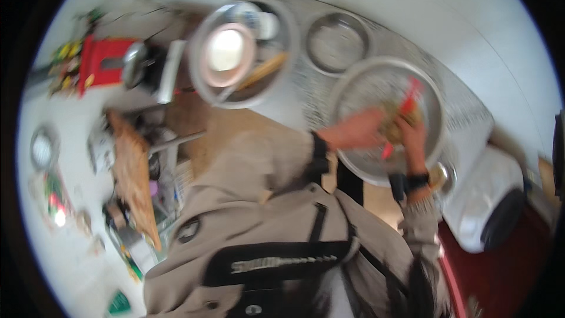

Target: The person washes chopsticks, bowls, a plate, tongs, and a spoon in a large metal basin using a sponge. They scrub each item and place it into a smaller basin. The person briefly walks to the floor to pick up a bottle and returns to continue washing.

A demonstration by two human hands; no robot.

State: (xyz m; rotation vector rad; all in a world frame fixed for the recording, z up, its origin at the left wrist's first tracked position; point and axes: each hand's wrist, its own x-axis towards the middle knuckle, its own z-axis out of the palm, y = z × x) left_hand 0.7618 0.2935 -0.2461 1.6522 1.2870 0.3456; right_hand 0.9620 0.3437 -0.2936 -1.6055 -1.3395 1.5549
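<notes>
A wide metal basin [435,97] sits on the grey patterned counter in front of me, and both my hands are inside it. My left hand [364,130] reaches in from the left and closes on a blurred brownish-green bundle [390,130]. From the near right, my right hand [410,134] grips the same bundle at its other side. Bright red strips [411,95] show above and below the bundle; blur hides what they are. My fingertips are partly hidden.
An empty-looking shallow metal bowl [337,44] stands behind the basin. Left of it, a large bowl [289,66] holds a pink bowl [245,75] and other dishes. A white appliance [485,194] is at the right. A wooden board [132,172] leans over cluttered items on the left.
</notes>
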